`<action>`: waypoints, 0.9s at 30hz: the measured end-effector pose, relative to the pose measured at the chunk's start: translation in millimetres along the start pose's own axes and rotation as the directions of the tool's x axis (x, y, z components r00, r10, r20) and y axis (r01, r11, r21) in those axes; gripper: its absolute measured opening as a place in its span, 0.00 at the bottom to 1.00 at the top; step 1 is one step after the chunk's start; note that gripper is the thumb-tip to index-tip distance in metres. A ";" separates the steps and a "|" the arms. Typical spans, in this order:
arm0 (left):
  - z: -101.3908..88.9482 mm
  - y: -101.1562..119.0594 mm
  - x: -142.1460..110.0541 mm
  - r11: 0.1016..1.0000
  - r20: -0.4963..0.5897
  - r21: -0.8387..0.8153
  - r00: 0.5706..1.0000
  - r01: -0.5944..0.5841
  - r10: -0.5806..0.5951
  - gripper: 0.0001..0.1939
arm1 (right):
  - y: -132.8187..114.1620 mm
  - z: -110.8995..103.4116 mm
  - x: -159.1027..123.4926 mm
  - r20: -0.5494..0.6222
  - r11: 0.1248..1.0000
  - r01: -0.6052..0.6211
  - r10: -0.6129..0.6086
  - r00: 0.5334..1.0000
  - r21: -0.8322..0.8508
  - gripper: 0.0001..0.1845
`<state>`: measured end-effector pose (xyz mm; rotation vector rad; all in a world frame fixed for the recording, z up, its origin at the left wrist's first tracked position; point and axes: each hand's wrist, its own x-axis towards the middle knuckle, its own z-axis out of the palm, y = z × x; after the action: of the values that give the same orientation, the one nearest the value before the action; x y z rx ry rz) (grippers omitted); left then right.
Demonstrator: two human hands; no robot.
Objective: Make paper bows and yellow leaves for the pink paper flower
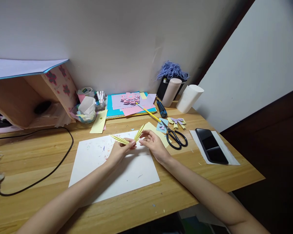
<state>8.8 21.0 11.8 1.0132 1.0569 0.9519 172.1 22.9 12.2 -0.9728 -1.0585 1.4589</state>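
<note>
A yellow pleated paper piece (122, 140), bent at its middle into two fans, is pinched between the thumb and fingers of my left hand (122, 150). One fan points left, the other up and to the right. My right hand (153, 145) is beside the right fan, fingers curved and thumb apart from the index finger. Whether its fingertips touch the paper, I cannot tell. Both hands are over a white sheet (136, 172) with coloured marks. Right of them lie black-handled scissors (177, 138), with yellow paper (151, 127) partly hidden behind my right hand.
A phone (211, 146) lies on white paper at the right. Behind are a utility knife (161, 109), a yellow-and-blue stick (148, 112), a paper bow (177, 122), pink cutouts (130, 98), and a white roll (189, 98). A black cable (61, 159) curves across the left side.
</note>
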 end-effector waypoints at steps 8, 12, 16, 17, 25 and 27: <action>1.6 4.7 -2.9 0.989 -0.010 0.141 0.999 -0.039 0.041 0.16 | -4.8 -0.7 -0.2 -0.025 0.996 0.039 -0.042 0.999 -0.083 0.10; 2.7 4.3 -4.1 0.992 -0.031 0.123 0.999 -0.026 0.030 0.16 | -3.1 -1.5 0.2 -0.013 0.997 0.040 -0.041 0.999 -0.068 0.10; 4.8 4.5 -4.7 0.990 -0.060 0.133 0.997 -0.049 0.057 0.17 | -3.1 -0.1 -0.4 -0.022 0.997 0.036 -0.038 0.999 -0.073 0.10; 5.3 4.6 -4.8 0.989 -0.063 0.138 0.996 -0.051 0.061 0.16 | -3.2 0.3 -0.4 -0.035 0.996 0.030 -0.033 0.999 -0.083 0.11; 4.1 0.0 -3.8 0.988 -0.074 0.149 0.995 -0.047 0.059 0.17 | -2.6 0.4 -0.1 -0.062 0.992 0.004 -0.012 0.998 -0.128 0.11; 3.9 -0.4 -3.5 0.986 -0.075 0.156 0.995 -0.051 0.064 0.17 | -3.8 0.3 -0.6 -0.068 0.993 0.006 -0.014 0.998 -0.118 0.12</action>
<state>11.9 16.9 12.9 1.1453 1.1874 0.9758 173.0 22.6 15.9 -1.0926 -1.1077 1.3576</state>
